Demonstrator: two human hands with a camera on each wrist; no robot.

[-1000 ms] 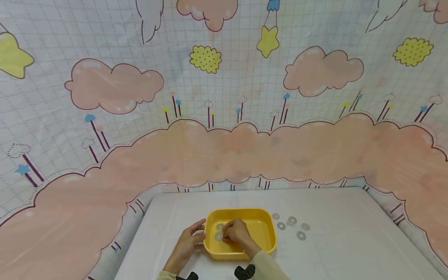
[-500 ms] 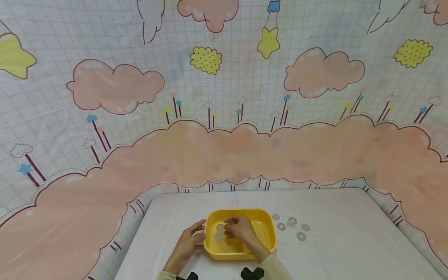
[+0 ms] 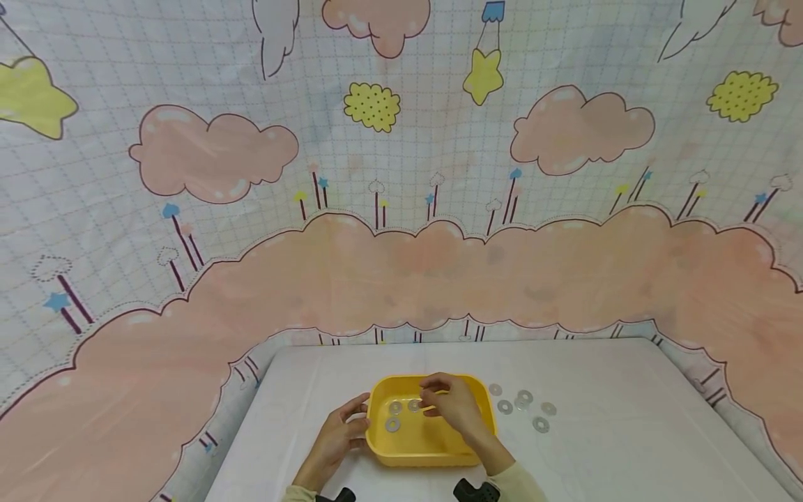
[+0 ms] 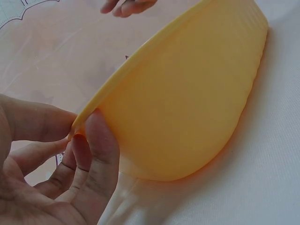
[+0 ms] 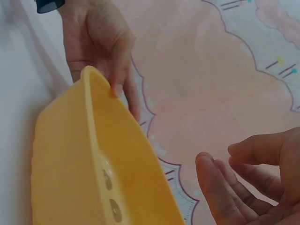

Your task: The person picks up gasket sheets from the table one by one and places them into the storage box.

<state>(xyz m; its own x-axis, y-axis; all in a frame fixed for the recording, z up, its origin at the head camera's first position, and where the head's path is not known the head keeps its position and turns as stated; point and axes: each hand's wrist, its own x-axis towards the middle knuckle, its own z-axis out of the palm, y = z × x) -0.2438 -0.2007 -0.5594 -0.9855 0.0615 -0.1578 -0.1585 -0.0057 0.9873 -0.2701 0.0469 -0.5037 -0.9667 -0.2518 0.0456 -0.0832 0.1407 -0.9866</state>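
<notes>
In the head view, a yellow tray (image 3: pixel 426 460) stands on the white counter (image 3: pixel 602 376), nearer its left edge than its right; three flat rings (image 3: pixel 388 426) lie inside, and more loose rings (image 3: pixel 536 422) sit toward the counter's right edge. The right hand (image 3: pixel 453 403) hangs over the tray. The left wrist view shows the left hand (image 4: pixel 56 180) pinching its rim; in the right wrist view, the right hand's thumb and fingers are parted.

On the bench (image 3: pixel 301 390), a tray (image 3: pixel 433 459) is held at left by the left hand (image 3: pixel 337 436) and overhung by the right hand (image 3: pixel 454 404); three washers (image 3: pixel 392 424) are contained inside, other washers (image 3: pixel 541 424) scattered to its right.
</notes>
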